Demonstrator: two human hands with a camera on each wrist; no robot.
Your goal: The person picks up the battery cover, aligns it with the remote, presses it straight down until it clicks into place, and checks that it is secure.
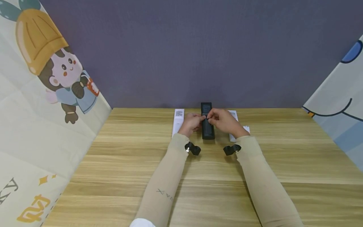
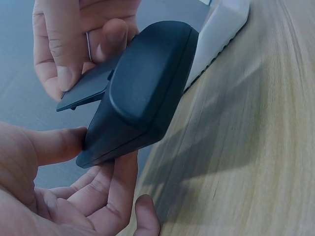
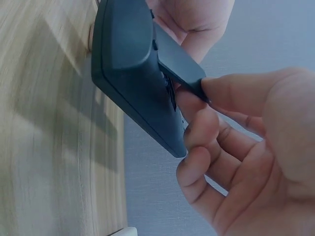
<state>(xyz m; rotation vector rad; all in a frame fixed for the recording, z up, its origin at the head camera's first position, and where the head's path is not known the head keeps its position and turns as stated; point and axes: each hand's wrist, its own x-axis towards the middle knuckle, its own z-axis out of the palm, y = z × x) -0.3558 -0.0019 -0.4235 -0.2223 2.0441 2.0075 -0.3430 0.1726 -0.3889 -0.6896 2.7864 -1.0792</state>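
Observation:
A black remote control is held above the wooden table, back side up, in the middle of the head view. My left hand grips its far part between thumb and fingers. The battery cover stands tilted up from the remote's back, one end still close against the body. My right hand pinches the raised edge of that cover between thumb and forefinger. In the right wrist view a dark gap shows under the cover; what lies inside is mostly hidden by my fingers.
A white remote lies left of my left hand. Another white, printed object lies partly beneath my right hand, with a small white piece beside it. The grey-blue wall rises behind the table.

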